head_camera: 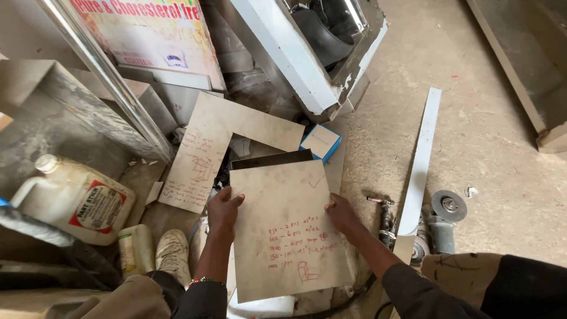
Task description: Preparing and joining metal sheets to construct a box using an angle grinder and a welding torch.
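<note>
Hands gripping beige panel [283,230] by opposite edges: left hand [223,211] clasping left side, right hand [342,214] clasping right. Best kept level, fingers clear of sharp edges. Angle grinder [440,221] right of right hand.

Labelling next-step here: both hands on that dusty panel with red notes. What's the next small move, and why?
Probably lift the panel slightly and draw it toward the body. The left hand grips its left edge and the right hand its right edge, so it is already held on both sides. It lies on top of a dark sheet and other offcuts, with an angle grinder close on the right, so lifting seems safer than sliding.
</note>
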